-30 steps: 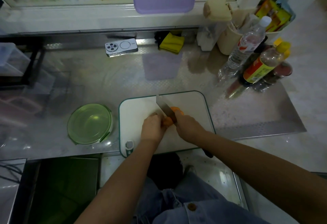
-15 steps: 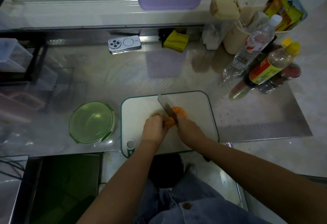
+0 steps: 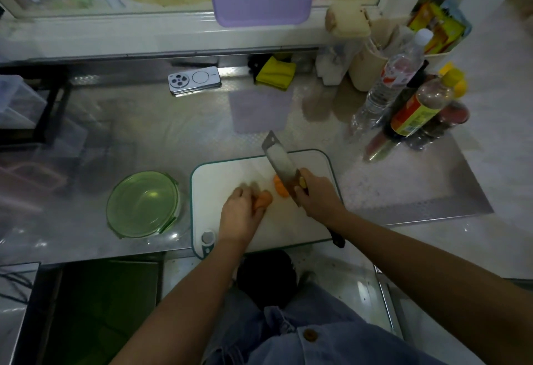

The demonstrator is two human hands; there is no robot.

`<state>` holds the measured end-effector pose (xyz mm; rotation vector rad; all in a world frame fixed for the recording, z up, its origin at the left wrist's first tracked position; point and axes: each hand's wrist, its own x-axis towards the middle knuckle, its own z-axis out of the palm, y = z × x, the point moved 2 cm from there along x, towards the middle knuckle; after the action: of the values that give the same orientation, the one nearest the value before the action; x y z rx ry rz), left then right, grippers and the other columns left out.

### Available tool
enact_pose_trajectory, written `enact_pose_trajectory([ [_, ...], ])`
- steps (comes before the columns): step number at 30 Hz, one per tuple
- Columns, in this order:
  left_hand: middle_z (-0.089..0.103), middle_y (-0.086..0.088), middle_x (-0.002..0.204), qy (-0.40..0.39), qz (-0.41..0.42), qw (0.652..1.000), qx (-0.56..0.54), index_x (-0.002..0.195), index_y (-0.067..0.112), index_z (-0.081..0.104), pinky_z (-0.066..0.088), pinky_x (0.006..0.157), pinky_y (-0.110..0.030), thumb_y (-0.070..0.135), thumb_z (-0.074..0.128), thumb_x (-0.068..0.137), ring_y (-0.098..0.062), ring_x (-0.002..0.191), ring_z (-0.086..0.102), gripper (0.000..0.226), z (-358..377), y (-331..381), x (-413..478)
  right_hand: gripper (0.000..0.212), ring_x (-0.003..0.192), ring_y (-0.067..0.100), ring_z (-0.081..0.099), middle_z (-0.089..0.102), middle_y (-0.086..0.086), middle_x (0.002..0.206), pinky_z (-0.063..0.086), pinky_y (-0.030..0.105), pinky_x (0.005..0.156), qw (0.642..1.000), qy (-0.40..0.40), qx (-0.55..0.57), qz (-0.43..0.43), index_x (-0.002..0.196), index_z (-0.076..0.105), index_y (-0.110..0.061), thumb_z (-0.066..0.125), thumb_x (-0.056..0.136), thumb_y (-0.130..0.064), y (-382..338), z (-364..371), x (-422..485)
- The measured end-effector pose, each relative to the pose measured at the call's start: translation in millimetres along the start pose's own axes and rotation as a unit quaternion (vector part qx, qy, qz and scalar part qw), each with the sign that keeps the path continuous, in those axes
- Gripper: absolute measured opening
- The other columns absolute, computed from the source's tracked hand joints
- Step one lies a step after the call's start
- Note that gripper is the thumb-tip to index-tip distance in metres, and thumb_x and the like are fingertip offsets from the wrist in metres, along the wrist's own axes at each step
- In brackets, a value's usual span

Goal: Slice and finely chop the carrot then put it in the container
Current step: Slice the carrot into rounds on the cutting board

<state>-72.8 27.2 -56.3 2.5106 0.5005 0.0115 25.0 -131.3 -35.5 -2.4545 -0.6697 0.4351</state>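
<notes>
Head view showed a steel surface [image 3: 173, 139] carrying a white cutting board [image 3: 219, 180] and, just left, an empty green container [image 3: 142, 206]. The right hand [image 3: 317, 197] wrapped its fingers round a knife [image 3: 281, 162], blade over the board; the left hand [image 3: 240, 214] curled its fingers onto the orange carrot [image 3: 264, 199] stub mid-board. Few slices [image 3: 280, 188] lay beside the blade, so slicing seemed underway, with chopping and transfer left.
</notes>
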Motion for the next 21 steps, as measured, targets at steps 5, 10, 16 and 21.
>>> enact_pose_trajectory([
  [5, 0.057, -0.013, 0.100, -0.018, -0.019, 1.000, -0.013, 0.100, 0.008, 0.058, 0.039, 0.073, -0.035, 0.030, 0.063, 0.088, -0.031, 0.088, 0.057, 0.026, 0, 8, 6, 0.028, 0.058, 0.025, 0.051, 0.064, 0.020, 0.087, 0.051, 0.042, 0.059, 0.999, -0.033, -0.024, -0.001, 0.122, 0.047, -0.002, 0.049, 0.095, -0.013, -6, -5, -4],
  [10, 0.055, -0.014, 0.100, 0.010, -0.044, 0.999, -0.020, 0.100, 0.007, 0.064, 0.042, 0.075, -0.035, 0.033, 0.065, 0.086, -0.031, 0.092, 0.055, 0.030, -1, 2, 5, 0.024, 0.071, 0.031, 0.059, 0.056, 0.008, 0.077, 0.041, 0.030, 0.060, 0.999, 0.029, -0.015, -0.016, 0.115, 0.060, -0.011, 0.051, 0.092, -0.012, -6, -2, -5],
  [16, 0.067, -0.010, 0.080, 0.023, -0.096, 0.982, -0.158, 0.080, 0.010, 0.065, 0.040, 0.065, -0.031, 0.040, 0.043, 0.099, -0.025, 0.075, 0.061, 0.042, -8, 31, 16, 0.046, 0.068, 0.030, 0.055, 0.049, 0.011, 0.098, 0.046, 0.035, 0.060, 0.995, 0.060, -0.068, -0.050, 0.134, 0.053, -0.021, 0.056, 0.088, -0.013, -15, -1, -18],
  [21, 0.064, -0.011, 0.062, -0.014, -0.185, 0.927, -0.326, 0.065, 0.010, 0.060, 0.051, 0.061, -0.035, 0.030, 0.043, 0.100, -0.020, 0.055, 0.059, 0.045, -6, 49, 30, 0.065, 0.068, 0.033, 0.056, 0.045, 0.014, 0.114, 0.050, 0.036, 0.059, 0.992, 0.026, -0.082, -0.096, 0.144, 0.041, -0.023, 0.061, 0.083, -0.010, -16, 5, -26],
])
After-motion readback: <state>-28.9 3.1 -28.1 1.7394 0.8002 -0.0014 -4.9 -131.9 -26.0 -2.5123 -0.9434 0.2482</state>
